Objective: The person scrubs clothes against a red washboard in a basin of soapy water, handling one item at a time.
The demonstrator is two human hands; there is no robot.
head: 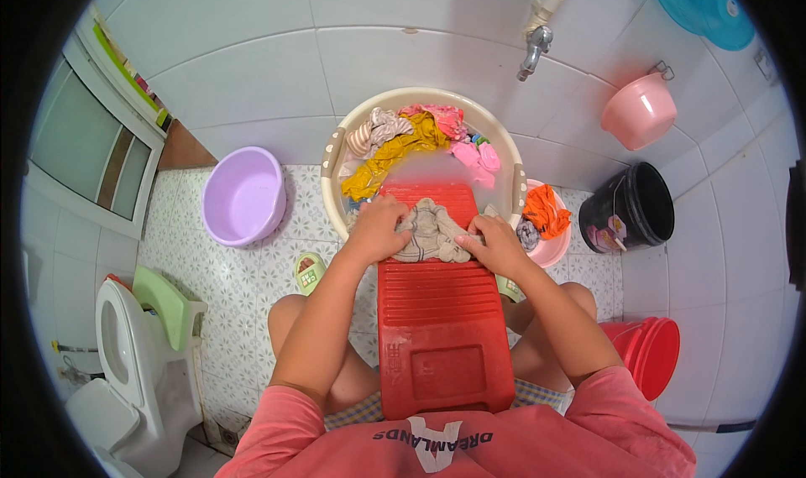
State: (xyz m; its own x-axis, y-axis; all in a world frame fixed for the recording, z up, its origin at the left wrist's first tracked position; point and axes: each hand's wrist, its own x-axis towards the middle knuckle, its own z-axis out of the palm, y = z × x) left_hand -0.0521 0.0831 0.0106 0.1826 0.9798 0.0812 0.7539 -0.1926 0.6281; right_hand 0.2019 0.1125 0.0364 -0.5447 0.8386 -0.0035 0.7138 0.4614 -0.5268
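Observation:
A red plastic washboard (444,302) slopes from my lap into a large cream washtub (403,97). Across its ridges lies a wet, crumpled greyish-beige cloth (431,232) with thin dark stripes. My left hand (379,229) grips the cloth's left end, fingers curled at the board's edge. At the opposite end, my right hand (494,242) pinches the fabric between thumb and fingers. Beyond the board, cloudy water (428,166) fills the tub. Around it lie a mustard-yellow garment (397,154), a pink cloth (475,160) and a striped cloth (378,132).
A purple basin (244,198) stands left, near a toilet (119,339) and a green stool (162,305). To the right are a pink basin (557,248) with an orange cloth (546,210), a black bucket (630,207) and a red bucket (655,358). A tap (535,53) juts from the wall.

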